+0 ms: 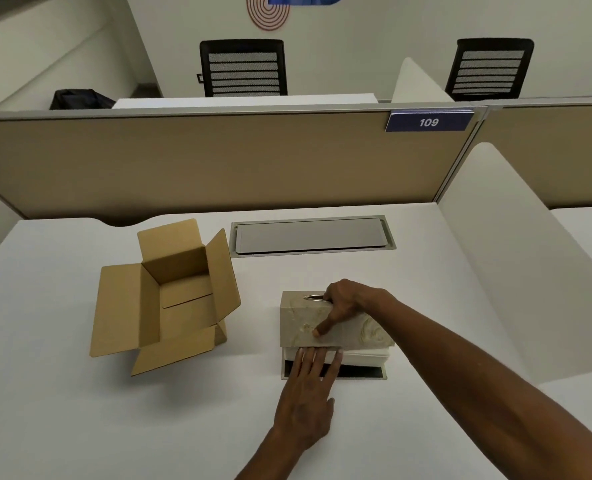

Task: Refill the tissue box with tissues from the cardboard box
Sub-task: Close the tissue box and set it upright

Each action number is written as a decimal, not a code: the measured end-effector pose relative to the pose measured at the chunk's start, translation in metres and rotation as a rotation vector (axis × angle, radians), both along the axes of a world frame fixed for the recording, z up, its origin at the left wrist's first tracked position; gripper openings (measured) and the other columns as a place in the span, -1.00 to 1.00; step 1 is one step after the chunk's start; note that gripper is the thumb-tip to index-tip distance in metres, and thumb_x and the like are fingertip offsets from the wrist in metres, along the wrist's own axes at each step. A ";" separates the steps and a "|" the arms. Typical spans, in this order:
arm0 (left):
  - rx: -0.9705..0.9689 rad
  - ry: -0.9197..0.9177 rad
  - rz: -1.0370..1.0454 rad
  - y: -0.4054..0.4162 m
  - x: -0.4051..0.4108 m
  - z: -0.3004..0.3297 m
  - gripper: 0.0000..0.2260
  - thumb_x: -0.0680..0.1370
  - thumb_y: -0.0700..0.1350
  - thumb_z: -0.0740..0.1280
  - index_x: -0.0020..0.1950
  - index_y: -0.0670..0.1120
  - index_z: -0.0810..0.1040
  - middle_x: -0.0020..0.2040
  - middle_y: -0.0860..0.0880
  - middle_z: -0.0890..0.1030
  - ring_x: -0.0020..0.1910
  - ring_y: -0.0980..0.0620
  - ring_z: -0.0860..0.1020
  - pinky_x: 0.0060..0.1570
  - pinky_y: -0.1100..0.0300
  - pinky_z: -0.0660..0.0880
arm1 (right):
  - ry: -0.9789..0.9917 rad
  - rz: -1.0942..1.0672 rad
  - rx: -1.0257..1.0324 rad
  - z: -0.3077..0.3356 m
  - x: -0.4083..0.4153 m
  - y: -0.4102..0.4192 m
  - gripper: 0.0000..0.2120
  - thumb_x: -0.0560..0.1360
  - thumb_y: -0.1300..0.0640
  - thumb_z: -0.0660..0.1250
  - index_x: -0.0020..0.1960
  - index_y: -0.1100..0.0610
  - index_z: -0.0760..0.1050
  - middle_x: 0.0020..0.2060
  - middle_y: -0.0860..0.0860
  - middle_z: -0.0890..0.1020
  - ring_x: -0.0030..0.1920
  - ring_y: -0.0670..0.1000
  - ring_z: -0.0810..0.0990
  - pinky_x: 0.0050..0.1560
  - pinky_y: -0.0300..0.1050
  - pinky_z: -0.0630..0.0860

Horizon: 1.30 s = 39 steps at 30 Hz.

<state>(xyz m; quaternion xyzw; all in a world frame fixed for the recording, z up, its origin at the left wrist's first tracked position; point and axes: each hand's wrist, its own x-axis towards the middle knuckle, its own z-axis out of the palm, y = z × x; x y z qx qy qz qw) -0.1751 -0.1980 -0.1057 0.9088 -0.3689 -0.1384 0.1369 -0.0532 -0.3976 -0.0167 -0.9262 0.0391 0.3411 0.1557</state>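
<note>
A beige marbled tissue box cover point(298, 323) hovers just above its flat base point(374, 372) on the white desk. A white stack of tissues point(367, 355) shows in the gap between cover and base. My right hand point(346, 306) grips the cover from above, thumb on its front face, fingers near the oval slot. My left hand point(308, 400) lies flat with its fingertips touching the front of the tissue stack. To the left stands the open cardboard box point(170, 299), flaps spread; its inside looks empty.
A grey cable hatch point(312, 235) is set into the desk behind the tissue box. A tan partition point(218, 161) closes the back, a white divider point(516, 265) the right side. Two black chairs stand beyond the partition.
</note>
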 end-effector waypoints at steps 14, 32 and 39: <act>0.124 -0.003 0.030 0.010 -0.017 -0.016 -0.20 0.59 0.17 0.19 0.53 0.21 -0.41 0.55 0.01 -0.42 0.52 -0.10 -0.43 0.41 -0.11 -0.52 | -0.219 0.029 -0.059 -0.014 -0.048 0.020 -0.06 0.36 -0.37 0.48 0.61 -0.15 0.17 0.29 0.12 0.60 0.23 0.15 0.57 0.25 0.05 0.54; -0.279 -0.130 0.087 0.025 -0.027 0.000 -0.76 0.42 -0.05 0.50 0.05 -0.07 0.74 0.00 -0.02 0.74 -0.04 0.03 0.70 0.10 0.14 0.58 | -0.272 0.074 -0.141 -0.023 -0.065 0.029 -0.07 0.35 -0.47 0.37 0.54 -0.04 0.17 0.22 0.10 0.61 0.18 0.17 0.58 0.30 0.15 0.37; -0.396 -0.123 0.283 0.028 0.001 0.021 -0.68 0.41 -0.04 0.50 0.14 -0.10 0.68 0.04 -0.05 0.70 -0.02 0.01 0.64 0.00 0.20 0.58 | -0.441 0.103 -0.153 -0.033 -0.087 0.035 -0.13 0.37 -0.47 0.34 0.55 -0.09 0.26 0.24 0.02 0.65 0.24 0.11 0.56 0.32 0.07 0.44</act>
